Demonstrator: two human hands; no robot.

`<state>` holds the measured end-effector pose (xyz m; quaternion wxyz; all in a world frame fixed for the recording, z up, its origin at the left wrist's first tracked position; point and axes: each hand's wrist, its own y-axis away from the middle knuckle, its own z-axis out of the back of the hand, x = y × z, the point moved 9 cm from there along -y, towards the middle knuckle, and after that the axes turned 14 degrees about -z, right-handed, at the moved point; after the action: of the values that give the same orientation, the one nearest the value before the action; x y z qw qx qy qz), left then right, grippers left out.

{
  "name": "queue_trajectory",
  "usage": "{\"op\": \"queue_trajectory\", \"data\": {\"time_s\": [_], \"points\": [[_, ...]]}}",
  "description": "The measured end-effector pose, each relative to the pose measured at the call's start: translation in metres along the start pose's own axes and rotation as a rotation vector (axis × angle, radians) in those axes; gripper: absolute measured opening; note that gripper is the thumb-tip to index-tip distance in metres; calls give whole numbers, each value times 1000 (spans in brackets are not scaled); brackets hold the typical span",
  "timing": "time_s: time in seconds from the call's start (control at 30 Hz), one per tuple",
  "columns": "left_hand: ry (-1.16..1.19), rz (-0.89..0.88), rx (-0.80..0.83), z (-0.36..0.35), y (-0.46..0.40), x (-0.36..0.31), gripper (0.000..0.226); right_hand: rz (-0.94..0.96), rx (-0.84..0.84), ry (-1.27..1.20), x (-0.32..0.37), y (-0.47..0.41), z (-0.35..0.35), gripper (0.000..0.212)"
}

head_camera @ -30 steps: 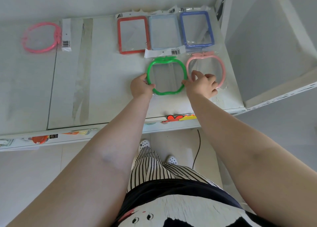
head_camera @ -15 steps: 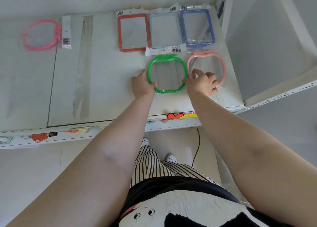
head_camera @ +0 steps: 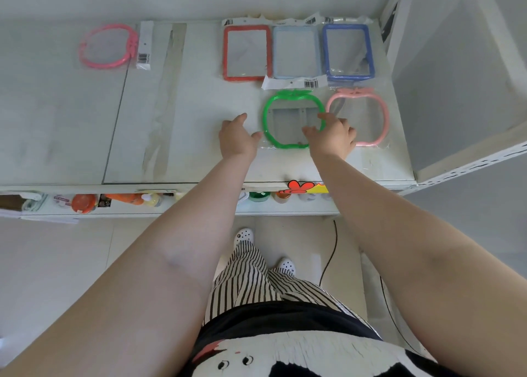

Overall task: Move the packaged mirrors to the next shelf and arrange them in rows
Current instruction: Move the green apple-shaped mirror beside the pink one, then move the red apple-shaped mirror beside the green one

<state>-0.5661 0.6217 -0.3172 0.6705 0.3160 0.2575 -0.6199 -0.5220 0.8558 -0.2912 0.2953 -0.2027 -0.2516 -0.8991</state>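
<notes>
On the right shelf (head_camera: 199,148) a back row holds a red rectangular mirror (head_camera: 247,52), a light blue one (head_camera: 296,52) and a dark blue one (head_camera: 348,52), all in clear bags. In front lie a green apple-shaped mirror (head_camera: 293,120) and a pale pink apple-shaped mirror (head_camera: 360,115). My left hand (head_camera: 238,138) hovers open just left of the green frame, not touching it. My right hand (head_camera: 332,135) rests with spread fingers on the green mirror's right rim. A bright pink round mirror (head_camera: 107,46) lies alone on the left shelf.
A white upright panel (head_camera: 456,71) closes off the shelf's right end. A lower shelf (head_camera: 142,202) with jars and bottles shows under the front edge. A black cable (head_camera: 330,254) runs over the floor by my feet.
My left hand has come off the green mirror's left rim and opened. My right hand has slid onto the green frame's right side. The green mirror has stayed in place.
</notes>
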Motion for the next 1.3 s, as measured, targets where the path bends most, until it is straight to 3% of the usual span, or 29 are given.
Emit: {"op": "queue_trajectory", "data": {"time_s": [0.4,0.73,1.0,1.3], "points": [[-183,-120,82,114,63,62,53,418,339,115,64,138,-83,42],[-463,-229,180,241,145,173,57,627,316,416,86,299,-168,46],[-502,-219,130,322,194,250,25,700,362,516,96,400,-223,44],[-491,-87,142,370,197,308,44,848,412,589,145,454,-279,38]]}}
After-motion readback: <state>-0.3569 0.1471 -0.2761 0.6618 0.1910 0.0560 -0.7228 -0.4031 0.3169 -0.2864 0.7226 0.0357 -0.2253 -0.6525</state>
